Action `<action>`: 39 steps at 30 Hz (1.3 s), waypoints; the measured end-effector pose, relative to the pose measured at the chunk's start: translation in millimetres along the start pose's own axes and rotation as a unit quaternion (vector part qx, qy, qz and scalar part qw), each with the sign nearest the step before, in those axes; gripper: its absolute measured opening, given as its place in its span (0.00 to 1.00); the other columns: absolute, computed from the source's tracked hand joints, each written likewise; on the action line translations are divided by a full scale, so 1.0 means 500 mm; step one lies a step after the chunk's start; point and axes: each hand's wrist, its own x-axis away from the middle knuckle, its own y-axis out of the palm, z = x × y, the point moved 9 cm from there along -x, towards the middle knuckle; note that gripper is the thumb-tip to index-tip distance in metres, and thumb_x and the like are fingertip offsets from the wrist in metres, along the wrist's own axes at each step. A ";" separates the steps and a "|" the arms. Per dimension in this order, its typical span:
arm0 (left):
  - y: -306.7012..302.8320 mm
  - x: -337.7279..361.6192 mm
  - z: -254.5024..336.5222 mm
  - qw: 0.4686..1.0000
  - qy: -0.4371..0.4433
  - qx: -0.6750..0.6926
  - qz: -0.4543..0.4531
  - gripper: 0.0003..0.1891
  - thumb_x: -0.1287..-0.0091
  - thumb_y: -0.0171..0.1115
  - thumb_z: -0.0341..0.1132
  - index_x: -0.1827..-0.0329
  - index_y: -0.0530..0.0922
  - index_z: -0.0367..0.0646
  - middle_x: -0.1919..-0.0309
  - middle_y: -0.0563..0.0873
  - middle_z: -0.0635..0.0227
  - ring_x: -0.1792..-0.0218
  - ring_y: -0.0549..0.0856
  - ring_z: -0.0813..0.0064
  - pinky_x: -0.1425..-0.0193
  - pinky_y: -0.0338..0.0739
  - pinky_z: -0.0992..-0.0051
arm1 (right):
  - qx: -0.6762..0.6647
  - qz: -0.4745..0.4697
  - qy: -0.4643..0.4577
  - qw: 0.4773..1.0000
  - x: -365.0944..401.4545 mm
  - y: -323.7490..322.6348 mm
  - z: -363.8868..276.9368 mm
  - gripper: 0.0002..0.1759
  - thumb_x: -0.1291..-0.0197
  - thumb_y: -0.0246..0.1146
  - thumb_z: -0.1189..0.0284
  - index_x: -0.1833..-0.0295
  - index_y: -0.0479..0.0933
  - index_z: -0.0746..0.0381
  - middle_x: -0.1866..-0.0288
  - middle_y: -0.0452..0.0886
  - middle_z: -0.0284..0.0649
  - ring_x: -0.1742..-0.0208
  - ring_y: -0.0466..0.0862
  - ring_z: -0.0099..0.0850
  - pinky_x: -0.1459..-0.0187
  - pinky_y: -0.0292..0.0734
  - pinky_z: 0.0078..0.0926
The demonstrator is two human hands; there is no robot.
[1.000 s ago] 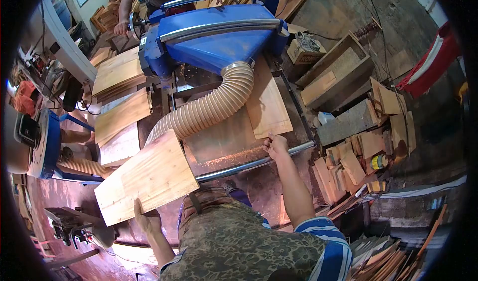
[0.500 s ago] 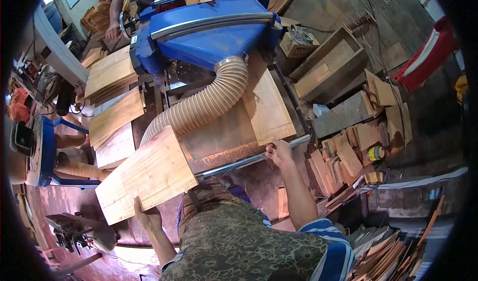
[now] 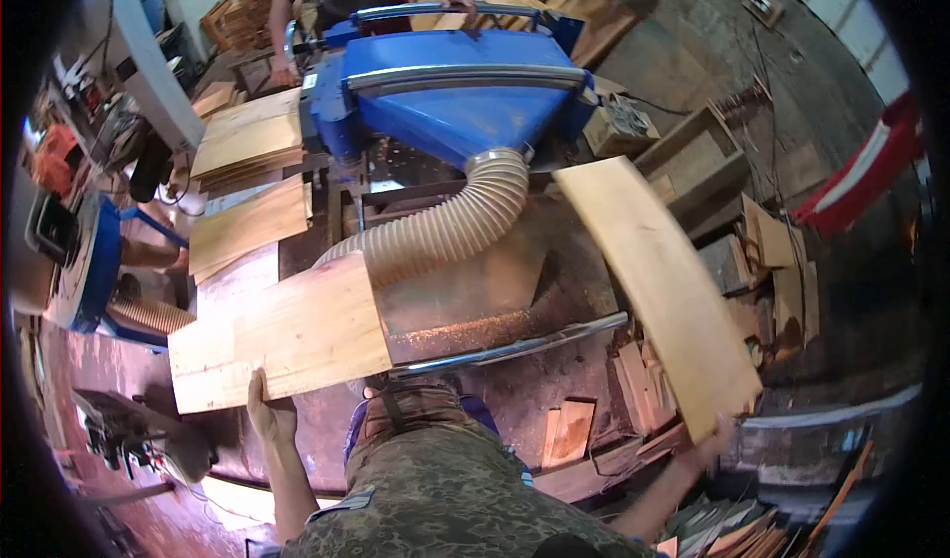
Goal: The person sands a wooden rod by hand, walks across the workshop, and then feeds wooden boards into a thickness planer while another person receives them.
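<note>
My left hand [image 3: 271, 415] grips the near edge of a wide wooden board [image 3: 297, 335], thumb on top and the fingers underneath, out of sight. The board sits at the left of the machine's front roller bar [image 3: 515, 345]. Out to the right, my right hand [image 3: 707, 445] is closed on the near end of a long wooden plank [image 3: 668, 286]; motion blurs this hand. That plank slants away from me, its far end beside the ribbed hose [image 3: 445, 227] of the blue planing machine [image 3: 455, 93].
Across the machine stands a person, one hand [image 3: 457, 0] at its top rail. Stacked boards [image 3: 247, 138] lie at the left. Wooden troughs [image 3: 698, 162] and offcuts [image 3: 633, 385] are at the right. Wood shavings [image 3: 465, 328] cover part of the machine bed.
My right hand has taken the plank off the machine bed and swung it right and towards me. My left hand still holds its board, which has shifted slightly left.
</note>
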 end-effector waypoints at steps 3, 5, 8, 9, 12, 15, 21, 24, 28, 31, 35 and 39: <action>0.044 -0.016 0.009 1.000 0.024 -0.010 0.011 0.17 0.24 0.53 0.33 0.37 0.73 0.35 0.42 0.83 0.58 0.40 0.82 0.65 0.32 0.75 0.65 | 0.064 -0.113 -0.159 0.979 0.006 -0.012 -0.105 0.21 0.33 0.51 0.68 0.40 0.71 0.68 0.42 0.77 0.47 0.41 0.79 0.40 0.40 0.77 0.40; 0.053 -0.037 0.006 0.999 0.026 -0.013 0.028 0.18 0.25 0.54 0.32 0.36 0.72 0.35 0.42 0.82 0.58 0.41 0.82 0.65 0.32 0.76 0.66 | 0.178 -0.177 -0.333 0.909 0.016 0.066 -0.108 0.20 0.32 0.51 0.68 0.39 0.70 0.68 0.42 0.76 0.45 0.39 0.78 0.37 0.37 0.74 0.40; 0.037 -0.063 0.008 1.000 0.013 0.003 0.008 0.18 0.27 0.58 0.31 0.36 0.73 0.36 0.43 0.83 0.59 0.43 0.83 0.66 0.34 0.77 0.66 | -0.117 -0.147 -0.043 0.981 -0.072 0.284 0.028 0.11 0.36 0.54 0.70 0.52 0.74 0.65 0.49 0.76 0.40 0.47 0.78 0.32 0.49 0.78 0.31; 0.040 -0.059 0.023 1.000 0.023 0.007 0.012 0.18 0.27 0.58 0.31 0.36 0.73 0.36 0.43 0.83 0.59 0.43 0.83 0.66 0.34 0.77 0.66 | -0.159 -0.160 -0.003 0.974 -0.079 0.383 0.070 0.09 0.35 0.55 0.70 0.56 0.75 0.63 0.53 0.77 0.37 0.50 0.79 0.29 0.51 0.78 0.29; 0.054 -0.034 0.040 0.998 0.031 -0.016 0.046 0.21 0.28 0.59 0.33 0.35 0.71 0.37 0.44 0.83 0.60 0.43 0.83 0.66 0.34 0.77 0.66 | -0.212 -0.179 0.050 0.959 -0.053 0.645 0.136 0.11 0.35 0.57 0.72 0.52 0.77 0.65 0.51 0.79 0.38 0.50 0.81 0.30 0.48 0.79 0.31; 0.022 -0.002 0.078 0.996 0.052 0.000 0.071 0.20 0.28 0.58 0.34 0.35 0.71 0.37 0.44 0.83 0.60 0.42 0.83 0.66 0.34 0.76 0.66 | -0.262 -0.220 0.096 0.935 -0.008 0.858 0.197 0.18 0.37 0.58 0.74 0.42 0.73 0.68 0.44 0.79 0.44 0.44 0.81 0.36 0.44 0.80 0.35; -0.142 0.032 0.171 0.987 0.106 0.028 0.116 0.22 0.26 0.54 0.35 0.32 0.69 0.37 0.39 0.80 0.59 0.38 0.80 0.64 0.32 0.74 0.62 | -0.281 -0.256 0.136 0.915 0.017 1.126 0.373 0.24 0.39 0.60 0.76 0.36 0.68 0.68 0.43 0.77 0.46 0.42 0.80 0.43 0.42 0.82 0.46; -0.190 0.042 0.212 0.978 0.137 0.031 0.151 0.22 0.26 0.54 0.35 0.32 0.69 0.37 0.38 0.80 0.58 0.38 0.79 0.64 0.31 0.73 0.62 | -0.282 -0.292 0.143 0.903 0.062 1.215 0.409 0.23 0.37 0.58 0.75 0.36 0.68 0.68 0.42 0.78 0.46 0.42 0.80 0.43 0.43 0.83 0.48; -0.180 0.024 0.238 0.986 0.125 0.030 0.110 0.22 0.26 0.55 0.35 0.32 0.69 0.36 0.39 0.80 0.57 0.38 0.78 0.63 0.30 0.71 0.62 | -0.269 -0.281 0.202 0.899 0.094 1.268 0.454 0.19 0.27 0.49 0.70 0.37 0.70 0.69 0.39 0.79 0.49 0.40 0.81 0.43 0.38 0.81 0.47; -0.175 -0.017 0.250 0.983 0.100 0.020 0.152 0.18 0.29 0.60 0.33 0.40 0.76 0.33 0.45 0.83 0.58 0.42 0.81 0.62 0.33 0.73 0.63 | -0.270 -0.427 0.219 0.835 0.075 1.321 0.506 0.19 0.26 0.52 0.68 0.35 0.69 0.65 0.41 0.79 0.50 0.46 0.83 0.46 0.39 0.80 0.51; -0.113 -0.090 0.272 0.983 0.094 -0.004 0.160 0.26 0.36 0.65 0.26 0.35 0.69 0.35 0.44 0.81 0.59 0.45 0.83 0.62 0.40 0.80 0.62 | -0.076 -0.519 0.047 0.850 0.196 1.291 0.447 0.20 0.28 0.58 0.70 0.36 0.68 0.69 0.39 0.78 0.52 0.36 0.76 0.45 0.42 0.82 0.46; -0.036 -0.150 0.288 0.981 0.101 -0.068 0.149 0.21 0.33 0.61 0.24 0.37 0.71 0.34 0.44 0.82 0.56 0.45 0.84 0.62 0.38 0.80 0.64 | 0.157 -0.409 -0.024 0.899 0.331 1.123 0.460 0.14 0.28 0.59 0.70 0.45 0.77 0.69 0.49 0.83 0.44 0.52 0.84 0.32 0.54 0.83 0.26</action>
